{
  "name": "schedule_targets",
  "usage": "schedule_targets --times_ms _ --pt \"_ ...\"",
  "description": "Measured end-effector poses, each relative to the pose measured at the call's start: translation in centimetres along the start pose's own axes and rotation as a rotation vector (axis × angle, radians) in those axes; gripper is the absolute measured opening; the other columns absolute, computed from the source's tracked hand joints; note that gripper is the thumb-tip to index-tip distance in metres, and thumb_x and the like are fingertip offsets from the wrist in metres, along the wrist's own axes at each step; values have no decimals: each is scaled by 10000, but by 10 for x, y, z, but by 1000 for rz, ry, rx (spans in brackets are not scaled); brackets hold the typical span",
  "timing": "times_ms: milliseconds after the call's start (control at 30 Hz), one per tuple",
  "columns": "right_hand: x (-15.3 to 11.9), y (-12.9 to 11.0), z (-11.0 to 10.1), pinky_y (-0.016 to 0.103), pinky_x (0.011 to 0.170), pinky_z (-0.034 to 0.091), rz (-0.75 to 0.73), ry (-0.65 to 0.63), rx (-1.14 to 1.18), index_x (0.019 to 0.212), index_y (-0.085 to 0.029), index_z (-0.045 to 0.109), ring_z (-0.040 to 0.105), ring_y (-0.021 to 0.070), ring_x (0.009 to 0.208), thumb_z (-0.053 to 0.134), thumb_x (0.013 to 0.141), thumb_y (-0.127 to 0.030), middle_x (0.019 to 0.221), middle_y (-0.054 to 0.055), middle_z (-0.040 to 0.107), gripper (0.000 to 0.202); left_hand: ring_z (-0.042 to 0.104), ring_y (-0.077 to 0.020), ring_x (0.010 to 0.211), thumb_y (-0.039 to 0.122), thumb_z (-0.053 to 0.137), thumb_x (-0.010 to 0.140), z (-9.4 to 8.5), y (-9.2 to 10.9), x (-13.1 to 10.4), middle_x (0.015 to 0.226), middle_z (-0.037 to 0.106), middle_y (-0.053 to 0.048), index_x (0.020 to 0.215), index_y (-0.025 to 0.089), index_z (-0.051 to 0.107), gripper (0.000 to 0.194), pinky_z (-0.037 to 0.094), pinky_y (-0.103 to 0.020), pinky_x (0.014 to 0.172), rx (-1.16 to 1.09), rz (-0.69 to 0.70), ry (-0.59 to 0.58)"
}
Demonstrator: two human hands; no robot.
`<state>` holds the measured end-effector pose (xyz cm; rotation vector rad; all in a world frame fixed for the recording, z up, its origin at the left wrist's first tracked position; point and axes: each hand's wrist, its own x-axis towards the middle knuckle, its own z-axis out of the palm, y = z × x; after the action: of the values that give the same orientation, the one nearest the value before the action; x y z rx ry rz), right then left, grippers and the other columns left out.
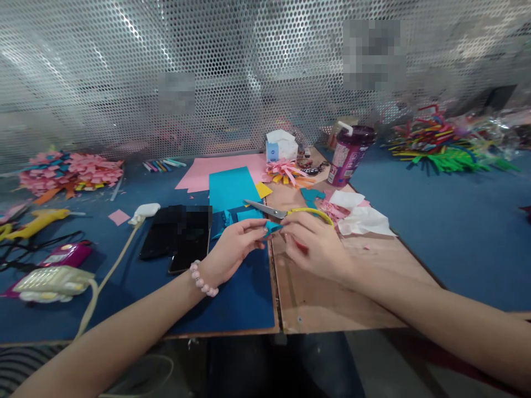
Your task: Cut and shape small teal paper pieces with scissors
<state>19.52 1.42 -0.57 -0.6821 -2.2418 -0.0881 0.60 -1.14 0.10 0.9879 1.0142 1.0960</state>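
My left hand [238, 246], with a beaded bracelet on its wrist, pinches a small piece of blue paper [272, 227] above the table's middle seam. Facing it, my right hand [317, 243] is closed around yellow-handled scissors [274, 210], whose blades point left past the paper. The right fingertips meet the paper's right edge; whether they grip it too I cannot tell. Just beyond the hands lie a blue sheet [232, 188] and several cut blue pieces [249, 214]. A yellow paper square [264, 190] pokes out beside the sheet.
Two dark phones [191, 240] and a power strip [53, 283] with a cable lie left, near a yellow glue gun [39, 223]. Beyond are pink sheets [199, 172], a tissue box [281, 148] and a purple cup [350, 157]. Crumpled tissue [365, 221] lies right. Perforated metal [232, 72] rises behind.
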Motion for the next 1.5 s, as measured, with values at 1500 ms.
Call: schedule_targets --times_ms 1500 --pt "4 -2 4 267 739 471 343 -59 403 851 -172 660 586 130 796 621 837 -189 822 23 644 45 686 -149 856 201 594 808 4 -4 -12 885 717 -9 1201 207 504 404 540 -276 806 715 406 71"
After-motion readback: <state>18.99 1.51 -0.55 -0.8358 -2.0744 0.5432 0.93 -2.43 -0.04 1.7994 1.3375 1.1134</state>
